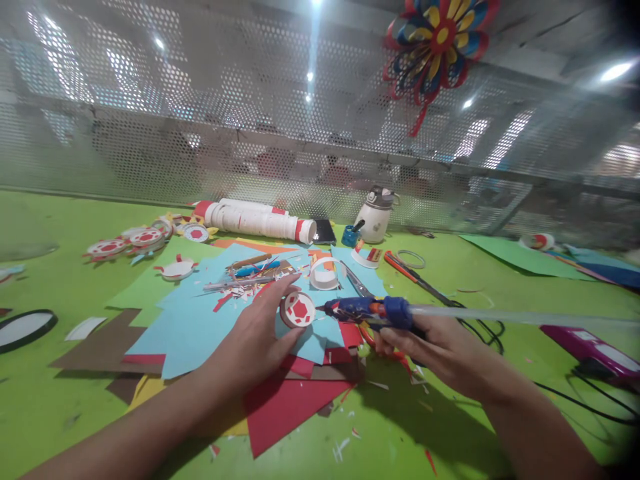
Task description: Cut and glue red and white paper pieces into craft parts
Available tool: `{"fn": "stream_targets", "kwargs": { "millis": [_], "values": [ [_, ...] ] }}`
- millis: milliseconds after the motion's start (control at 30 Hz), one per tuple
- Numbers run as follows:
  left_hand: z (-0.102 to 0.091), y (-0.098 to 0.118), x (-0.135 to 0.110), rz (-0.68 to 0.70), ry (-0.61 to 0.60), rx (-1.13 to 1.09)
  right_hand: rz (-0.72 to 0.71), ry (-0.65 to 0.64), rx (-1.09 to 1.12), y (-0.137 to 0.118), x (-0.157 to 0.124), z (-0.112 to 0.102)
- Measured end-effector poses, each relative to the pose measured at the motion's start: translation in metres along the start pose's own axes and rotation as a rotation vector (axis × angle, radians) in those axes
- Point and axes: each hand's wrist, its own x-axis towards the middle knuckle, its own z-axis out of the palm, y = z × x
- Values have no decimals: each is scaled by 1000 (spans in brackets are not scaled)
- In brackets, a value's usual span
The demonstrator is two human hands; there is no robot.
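So the left hand [257, 330] is pinching a small round white piece [300, 310] by its edge, thumb on the near side and fingers on the far side, right over the blue paper [200, 327] in the middle of the table [425, 413]. Its red-patterned face is turned up and toward the near side. The right hand [440, 343] is wrapped around the handle of a blue glue gun [365, 310], whose long axis runs left to right: nozzle pointing left, right at the edge of the round piece (can't tell if it's touching), with one long clear glue stick [490, 315] poking out the back toward the right. Container-wise, there are two on the far side: a little blue pot [351, 235] with something dark sticking out of it, and a pale bottle [374, 217] with a lid on, so no telling what's inside. Just left of those is one black phone [325, 232], then a long row of white rings [255, 221] lying on its side. One white disc with red tabs [179, 268] sits by itself, while more decorated discs [145, 237] overlap at far left, too bunched up to count properly.
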Motion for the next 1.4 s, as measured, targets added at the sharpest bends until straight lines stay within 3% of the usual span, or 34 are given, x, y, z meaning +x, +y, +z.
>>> {"fn": "stream_targets", "kwargs": {
  "millis": [100,300,433,633,733,867,1067,1200,1400],
  "values": [
    [0,0,1,1,-3,-39,-8,84,23,2,-2,-7],
    [0,2,2,22,-40,-94,-17,370,-56,16,13,-13],
    [-1,3,1,43,-62,-120,28,258,-360,41,33,-11],
    [-6,8,0,150,22,-168,3,164,-429,62,37,-8],
    [-7,10,0,176,43,-175,-27,239,-421,52,32,-13],
    [-3,7,0,192,25,-182,-75,380,-370,14,25,-12],
    [3,4,-1,217,32,-137,-358,295,-192,-44,26,27],
    [4,5,-3,196,5,-116,-400,299,-360,-50,39,47],
    [5,7,-5,213,-13,-103,-326,281,-576,-50,52,55]
  ]
}}
